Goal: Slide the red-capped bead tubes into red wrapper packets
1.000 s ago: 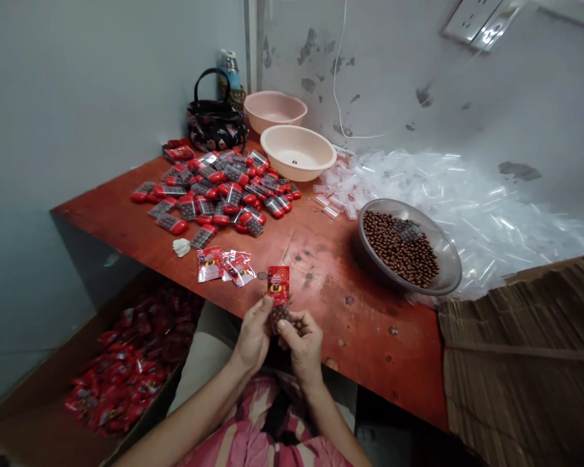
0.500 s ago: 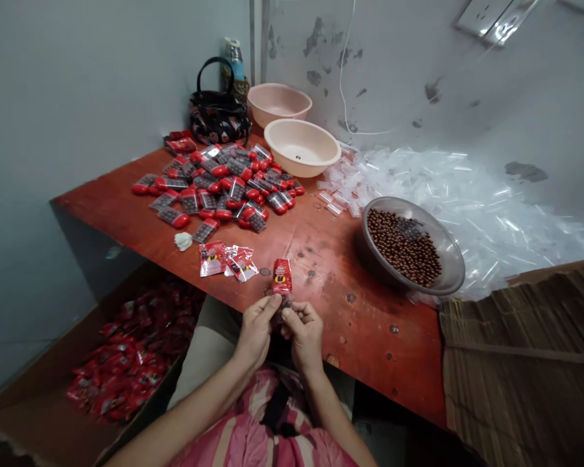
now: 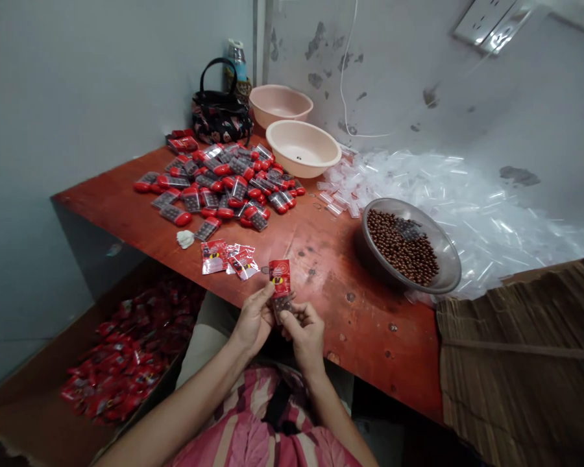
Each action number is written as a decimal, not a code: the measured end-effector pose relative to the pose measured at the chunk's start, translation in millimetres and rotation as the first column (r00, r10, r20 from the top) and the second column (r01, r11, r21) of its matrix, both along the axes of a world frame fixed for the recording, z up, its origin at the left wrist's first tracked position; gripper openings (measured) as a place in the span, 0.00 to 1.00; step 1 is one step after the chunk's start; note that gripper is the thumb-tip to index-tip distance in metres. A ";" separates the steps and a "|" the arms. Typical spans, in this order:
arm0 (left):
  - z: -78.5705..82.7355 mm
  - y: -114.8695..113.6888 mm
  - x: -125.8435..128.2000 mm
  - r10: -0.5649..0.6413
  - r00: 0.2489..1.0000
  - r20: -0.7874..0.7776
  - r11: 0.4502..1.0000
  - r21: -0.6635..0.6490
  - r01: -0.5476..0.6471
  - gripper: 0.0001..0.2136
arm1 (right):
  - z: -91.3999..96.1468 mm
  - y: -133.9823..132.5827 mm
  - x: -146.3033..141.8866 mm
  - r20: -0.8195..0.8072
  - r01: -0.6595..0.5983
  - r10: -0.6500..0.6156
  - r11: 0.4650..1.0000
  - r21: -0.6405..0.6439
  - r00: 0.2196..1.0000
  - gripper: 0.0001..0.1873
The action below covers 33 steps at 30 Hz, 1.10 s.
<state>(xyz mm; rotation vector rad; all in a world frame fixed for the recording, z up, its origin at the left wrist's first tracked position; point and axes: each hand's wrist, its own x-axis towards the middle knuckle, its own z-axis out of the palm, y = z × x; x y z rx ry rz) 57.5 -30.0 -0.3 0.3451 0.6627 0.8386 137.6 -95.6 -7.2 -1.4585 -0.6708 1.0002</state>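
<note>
Just over the table's front edge, both my hands are on a small packet (image 3: 279, 274). Its upper part is red and printed; dark brown balls show through its clear lower part. My left hand (image 3: 252, 323) pinches its left side with the thumb. The right hand (image 3: 305, 332) is closed on the lower end, thumb in front; more brown balls show by its curled fingers, and whether they are loose or cased I cannot tell. Flat red printed packets (image 3: 215, 257) lie on the table a little left of my hands, beside a crumpled white scrap (image 3: 185, 239).
Behind lies a heap of red-capped clear cases (image 3: 224, 185) with dark contents. To the right, a grey bowl (image 3: 450, 259) holds brown balls, near piled clear plastic cases (image 3: 448, 188). Two basins (image 3: 304, 149) and a handbag (image 3: 221, 120) stand behind. A carton of red packets (image 3: 121, 363) sits lower left.
My left thumb has moved up along the packet, and more of its clear lower part shows. The right hand stays closed at the bottom.
</note>
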 end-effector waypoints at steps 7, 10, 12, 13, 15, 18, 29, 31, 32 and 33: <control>1.7 -4.6 4.7 -0.005 0.997 -0.074 0.999 0.048 0.009 0.10 | 2.9 -2.3 -1.5 0.003 0.084 -0.084 0.996 0.019 0.996 0.10; 3.0 -11.5 8.0 0.081 0.992 -0.101 0.995 0.065 -0.075 0.08 | 5.6 -4.6 -3.7 0.079 0.130 -0.133 0.991 0.042 0.988 0.09; 3.0 -15.5 8.4 0.098 0.986 -0.132 0.993 0.084 -0.088 0.09 | 3.1 -4.6 -2.3 0.012 0.121 -0.122 0.992 0.037 0.992 0.08; 2.7 -16.7 7.9 0.090 0.986 -0.142 0.993 0.094 -0.077 0.09 | 0.9 -4.2 -0.9 -0.049 0.107 -0.105 0.994 0.031 0.993 0.08; 1.4 -16.4 5.7 0.060 0.990 -0.131 0.994 0.101 -0.047 0.10 | -3.6 -3.2 2.3 -0.160 0.074 -0.069 0.997 0.027 0.985 0.09; -0.2 -10.5 1.8 0.016 0.998 -0.066 0.998 0.061 -0.012 0.11 | -5.9 -2.8 5.2 -0.195 0.035 -0.029 0.999 0.028 0.980 0.09; 0.0 -4.7 6.3 -0.022 0.994 -0.109 1.000 -0.001 0.022 0.09 | 0.9 -5.9 0.3 0.014 0.049 -0.049 0.999 0.016 0.999 0.09; -0.2 -6.7 6.9 -0.044 0.991 -0.125 0.999 -0.006 0.043 0.10 | -2.4 -4.7 0.8 -0.066 0.049 -0.048 0.999 0.009 0.997 0.09; 0.0 -7.4 6.9 -0.063 0.989 -0.132 0.998 -0.003 0.063 0.11 | -4.0 -4.0 1.2 -0.110 0.043 -0.042 0.999 0.006 0.993 0.09; 0.2 -7.7 6.7 -0.082 0.987 -0.137 0.997 0.004 0.083 0.12 | -5.2 -3.4 1.5 -0.147 0.035 -0.034 0.999 0.004 0.989 0.09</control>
